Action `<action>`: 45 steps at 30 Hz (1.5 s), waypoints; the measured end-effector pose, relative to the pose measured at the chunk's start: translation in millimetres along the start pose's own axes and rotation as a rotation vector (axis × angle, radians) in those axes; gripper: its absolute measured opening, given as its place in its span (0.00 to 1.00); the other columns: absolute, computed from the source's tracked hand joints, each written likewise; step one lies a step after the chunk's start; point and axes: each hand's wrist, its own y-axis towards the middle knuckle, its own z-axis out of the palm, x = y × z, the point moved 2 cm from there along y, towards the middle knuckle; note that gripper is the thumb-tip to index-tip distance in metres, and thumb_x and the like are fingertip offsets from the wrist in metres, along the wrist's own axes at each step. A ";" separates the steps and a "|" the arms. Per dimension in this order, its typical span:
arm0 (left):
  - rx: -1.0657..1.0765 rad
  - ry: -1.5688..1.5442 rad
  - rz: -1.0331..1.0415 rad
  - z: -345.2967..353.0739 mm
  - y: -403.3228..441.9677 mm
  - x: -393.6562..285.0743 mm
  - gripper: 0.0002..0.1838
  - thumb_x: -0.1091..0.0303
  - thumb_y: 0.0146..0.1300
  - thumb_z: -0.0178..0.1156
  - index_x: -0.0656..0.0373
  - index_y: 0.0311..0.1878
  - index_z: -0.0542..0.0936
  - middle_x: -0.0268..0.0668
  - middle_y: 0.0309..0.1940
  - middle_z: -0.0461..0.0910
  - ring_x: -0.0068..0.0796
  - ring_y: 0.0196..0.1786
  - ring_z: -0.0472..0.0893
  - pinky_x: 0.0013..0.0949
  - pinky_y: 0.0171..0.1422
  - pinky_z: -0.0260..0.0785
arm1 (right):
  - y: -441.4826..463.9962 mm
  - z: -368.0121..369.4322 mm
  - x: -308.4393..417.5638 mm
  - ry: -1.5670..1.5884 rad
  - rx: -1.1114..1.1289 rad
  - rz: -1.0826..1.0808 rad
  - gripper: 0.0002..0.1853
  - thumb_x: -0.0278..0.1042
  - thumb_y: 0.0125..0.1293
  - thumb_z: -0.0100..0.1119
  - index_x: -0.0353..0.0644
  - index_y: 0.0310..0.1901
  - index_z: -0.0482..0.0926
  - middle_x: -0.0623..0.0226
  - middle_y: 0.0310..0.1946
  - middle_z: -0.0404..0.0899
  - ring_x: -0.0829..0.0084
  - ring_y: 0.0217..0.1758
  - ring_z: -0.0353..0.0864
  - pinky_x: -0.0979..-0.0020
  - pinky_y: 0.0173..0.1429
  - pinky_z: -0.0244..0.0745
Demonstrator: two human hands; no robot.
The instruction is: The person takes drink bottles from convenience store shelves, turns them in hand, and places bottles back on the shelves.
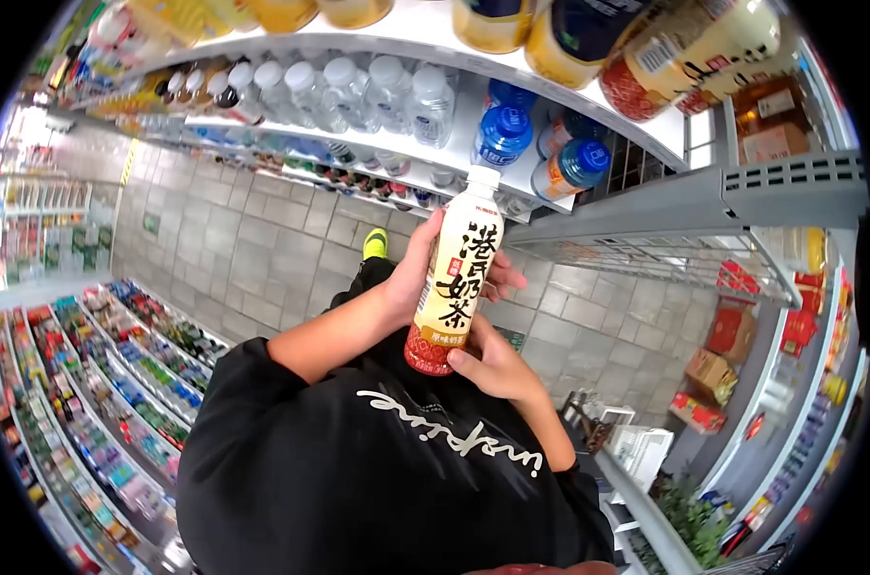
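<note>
A milk tea bottle (pixel 459 278) with a white cap, a cream label with dark characters and a red patterned base is held nearly upright, tilted a little to the right. My left hand (pixel 413 273) wraps round its middle from the left, with fingertips showing past the bottle's right side. Around the lower right part closes my right hand (pixel 497 366), its thumb against the red base. The backs of both hands' grips are hidden behind the bottle.
Ahead, a white shelf (pixel 358 139) carries clear bottles (pixel 387 96) and blue-capped bottles (pixel 502 134). A grey metal rack (pixel 665 196) juts in at the right. Snack shelves (pixel 90 412) stand at the left, cardboard boxes (pixel 711 374) at the right. Below lies a tiled floor (pixel 281 230).
</note>
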 end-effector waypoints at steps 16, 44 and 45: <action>-0.067 0.098 0.237 -59.2 -43.1 -104.6 0.26 0.51 0.73 0.54 0.63 0.63 0.74 0.52 0.53 0.84 0.51 0.51 0.88 0.49 0.58 0.83 | 82.9 79.2 -22.6 -0.158 -0.306 0.072 0.31 0.34 0.70 0.71 0.36 0.64 0.59 0.60 0.49 0.80 0.74 0.46 0.83 0.68 0.52 0.81; 0.105 0.049 0.097 -95.0 -52.4 -110.3 0.19 0.54 0.74 0.51 0.63 0.49 0.77 0.52 0.39 0.85 0.42 0.35 0.89 0.42 0.40 0.86 | 110.6 127.7 -39.0 -0.342 -0.419 0.157 0.21 0.34 0.68 0.74 0.38 0.55 0.74 0.70 0.42 0.84 0.80 0.43 0.84 0.72 0.49 0.80; 0.105 0.049 0.098 -94.0 -53.0 -109.9 0.19 0.54 0.74 0.51 0.63 0.49 0.77 0.52 0.39 0.85 0.42 0.35 0.89 0.42 0.40 0.86 | 110.0 127.7 -39.0 -0.344 -0.413 0.158 0.21 0.34 0.68 0.74 0.38 0.54 0.74 0.70 0.42 0.84 0.80 0.42 0.84 0.73 0.49 0.80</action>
